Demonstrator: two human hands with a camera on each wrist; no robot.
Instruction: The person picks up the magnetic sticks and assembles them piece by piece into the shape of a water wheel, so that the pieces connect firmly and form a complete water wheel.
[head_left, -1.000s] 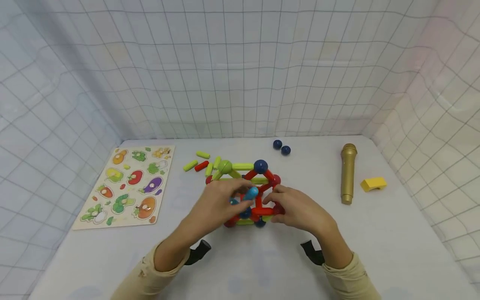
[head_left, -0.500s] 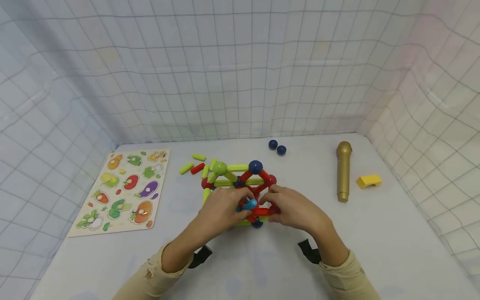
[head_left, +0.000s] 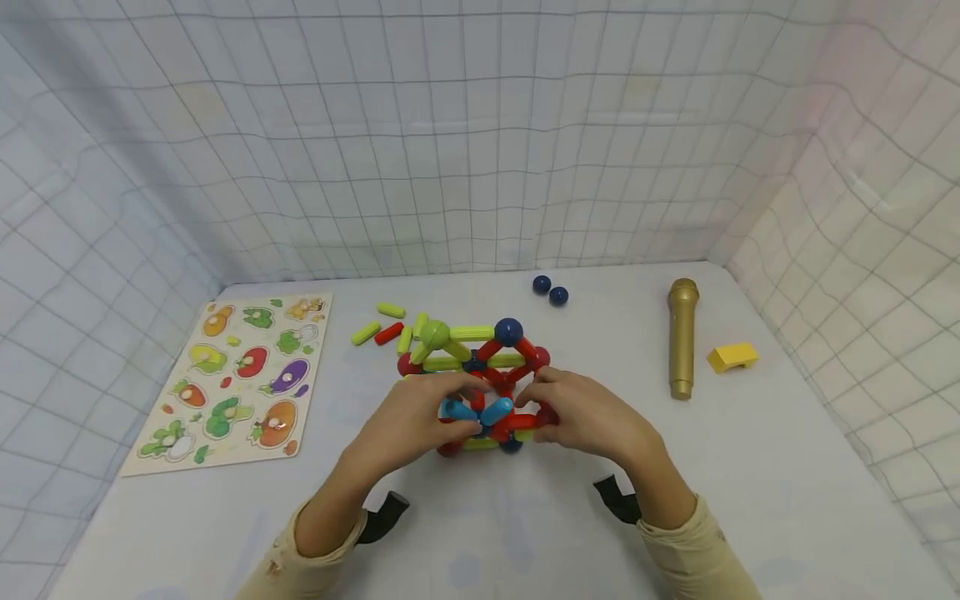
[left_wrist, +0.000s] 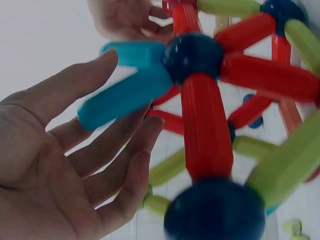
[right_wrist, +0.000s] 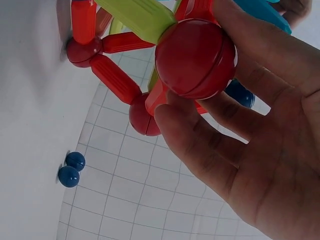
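I see the cage of red and green plastic rods and dark blue balls (head_left: 480, 379) standing mid-table, slightly toward the far edge. Since a second ago a second light blue rod (head_left: 455, 409) has joined the first at the front ball, so the build is growing. My left hand (head_left: 408, 421) lies with fingers nearly straight against those rods; my right hand (head_left: 592, 417) curls its fingers round a red ball (right_wrist: 195, 57) at the corner. No writing is readable anywhere

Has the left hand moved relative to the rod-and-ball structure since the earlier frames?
Yes. The left hand slid slightly leftward off the rod-and-ball structure, uncovering a second blue rod.
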